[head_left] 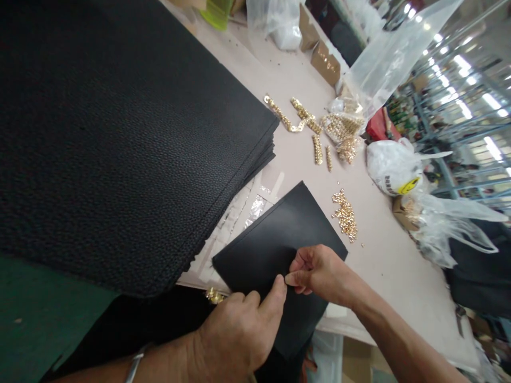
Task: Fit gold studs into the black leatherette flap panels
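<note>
The bright room point(459, 101) lies far right, past your pale surface point(391, 266). Black grained-leather sheets point(123, 143) fill the left. Near centre, a smooth black panel point(271, 242) is under your left hand point(239, 332), index straight, and right hand point(319, 271), pinched; I can't tell their contents.

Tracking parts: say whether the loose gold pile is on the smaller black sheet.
No, the gold pile lies on the tabletop beside the smaller black sheet.

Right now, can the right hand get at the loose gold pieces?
Probably yes: the right hand is over the black sheet, and the gold pieces lie uncovered on the table just past its edge, nothing standing between. Its fingertips look pinched, so they'd likely need to open first.
</note>
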`<control>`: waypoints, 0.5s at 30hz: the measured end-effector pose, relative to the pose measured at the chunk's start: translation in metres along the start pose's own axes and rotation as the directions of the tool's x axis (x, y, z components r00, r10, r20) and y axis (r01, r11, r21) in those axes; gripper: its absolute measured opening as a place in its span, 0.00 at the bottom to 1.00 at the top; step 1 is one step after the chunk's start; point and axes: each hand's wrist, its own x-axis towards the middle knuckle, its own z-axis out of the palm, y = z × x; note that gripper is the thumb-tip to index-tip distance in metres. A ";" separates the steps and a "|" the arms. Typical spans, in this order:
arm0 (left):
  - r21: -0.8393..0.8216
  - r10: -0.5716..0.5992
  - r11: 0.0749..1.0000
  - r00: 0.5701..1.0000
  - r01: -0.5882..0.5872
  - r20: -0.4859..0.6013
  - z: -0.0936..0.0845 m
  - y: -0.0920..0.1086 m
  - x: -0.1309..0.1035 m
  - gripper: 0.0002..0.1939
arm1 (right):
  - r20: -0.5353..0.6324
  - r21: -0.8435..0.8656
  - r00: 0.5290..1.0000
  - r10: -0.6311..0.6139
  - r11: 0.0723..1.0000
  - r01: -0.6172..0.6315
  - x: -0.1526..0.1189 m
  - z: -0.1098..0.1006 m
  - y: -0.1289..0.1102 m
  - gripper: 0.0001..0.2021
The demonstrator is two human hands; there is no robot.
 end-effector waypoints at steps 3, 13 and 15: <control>-0.002 -0.006 1.000 1.000 0.006 0.022 -0.004 0.000 0.001 0.24 | 0.010 0.027 1.000 0.018 0.999 -0.018 0.003 -0.001 -0.002 0.07; 0.066 0.091 0.993 0.986 -0.101 0.138 -0.003 -0.005 -0.003 0.24 | -0.062 0.211 0.992 -0.108 0.970 0.119 0.003 0.007 0.015 0.13; 0.064 0.070 0.995 0.985 -0.081 0.156 -0.006 -0.005 -0.001 0.23 | -0.207 0.213 0.958 -0.197 0.947 0.241 -0.010 0.013 0.029 0.13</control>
